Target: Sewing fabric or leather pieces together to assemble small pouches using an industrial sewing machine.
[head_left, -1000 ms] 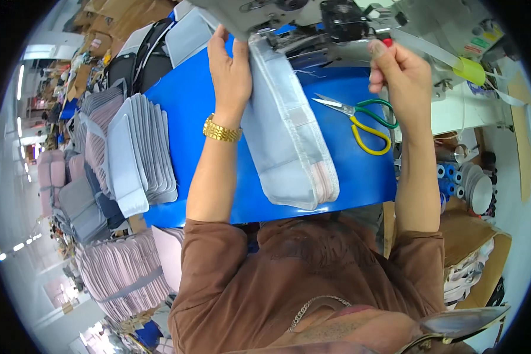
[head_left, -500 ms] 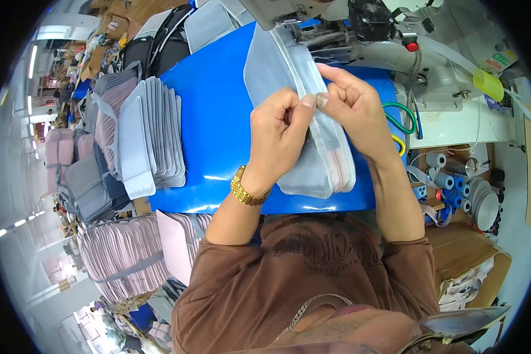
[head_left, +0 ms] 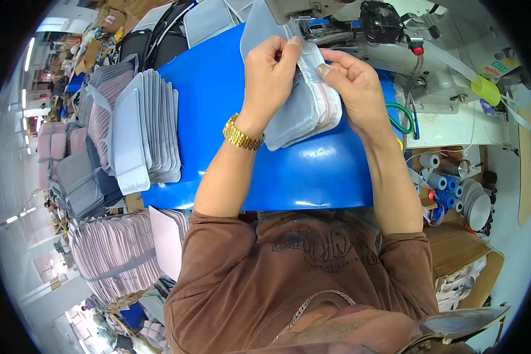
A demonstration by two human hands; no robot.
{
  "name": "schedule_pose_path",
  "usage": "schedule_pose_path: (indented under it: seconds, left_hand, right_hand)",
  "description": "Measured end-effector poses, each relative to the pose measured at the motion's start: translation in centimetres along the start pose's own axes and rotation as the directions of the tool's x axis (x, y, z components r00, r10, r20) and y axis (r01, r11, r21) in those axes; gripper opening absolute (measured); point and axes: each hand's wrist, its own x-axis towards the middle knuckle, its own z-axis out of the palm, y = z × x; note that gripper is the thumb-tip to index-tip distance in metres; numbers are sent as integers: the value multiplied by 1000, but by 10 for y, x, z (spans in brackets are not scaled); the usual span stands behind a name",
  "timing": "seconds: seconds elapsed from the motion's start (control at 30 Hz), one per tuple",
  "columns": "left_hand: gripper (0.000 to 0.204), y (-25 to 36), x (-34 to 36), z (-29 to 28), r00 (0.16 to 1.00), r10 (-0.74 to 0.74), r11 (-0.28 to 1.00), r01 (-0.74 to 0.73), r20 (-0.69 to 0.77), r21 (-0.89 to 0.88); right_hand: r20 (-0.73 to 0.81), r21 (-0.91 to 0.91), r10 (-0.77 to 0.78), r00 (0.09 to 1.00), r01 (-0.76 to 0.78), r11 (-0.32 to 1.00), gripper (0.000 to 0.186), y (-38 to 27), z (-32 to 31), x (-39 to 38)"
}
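A light grey-blue fabric piece (head_left: 298,112), its layers joined along a whitish edge with a pinkish strip at the near corner, lies on the blue work surface (head_left: 330,177). My left hand (head_left: 270,74), with a gold watch at the wrist, pinches the whitish edge between thumb and curled fingers. On the other side of that edge, my right hand (head_left: 357,85) grips the fabric between thumb and forefinger. The far end of the piece reaches to the sewing machine (head_left: 318,26), whose needle area I cannot make out.
Stacked grey fabric panels (head_left: 144,130) stand at the surface's left. Tied pink panels (head_left: 115,251) sit lower left. Green-handled scissors (head_left: 402,118) lie right of my right hand. Thread spools (head_left: 448,183) and a cardboard box (head_left: 466,259) are at the right.
Both hands have moved away from me with the fabric, toward the sewing machine. Its near end has drawn back from the surface's front edge, and my hands are slightly farther apart.
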Motion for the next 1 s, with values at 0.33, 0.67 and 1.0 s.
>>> schedule_pose_path:
  seconds: [0.33, 0.67, 1.0]
  left_hand:
    - [46, -5, 4, -5, 999, -17, 1000, 17, 34, 25]
    - [44, -11, -6, 1, 999, 35, 999, -35, -11, 12]
    - [40, -14, -8, 3, 999, 26, 1000, -27, -32, -12]
  right_hand:
    - [-184, -836, -477, 860, 118, 536, 37, -171, -115, -94]
    - [-238, -963, -714, 658, -258, 83, 51, -449, -384, 36]
    - [-494, -652, -619, 611, 210, 728, 52, -387, -467, 9]
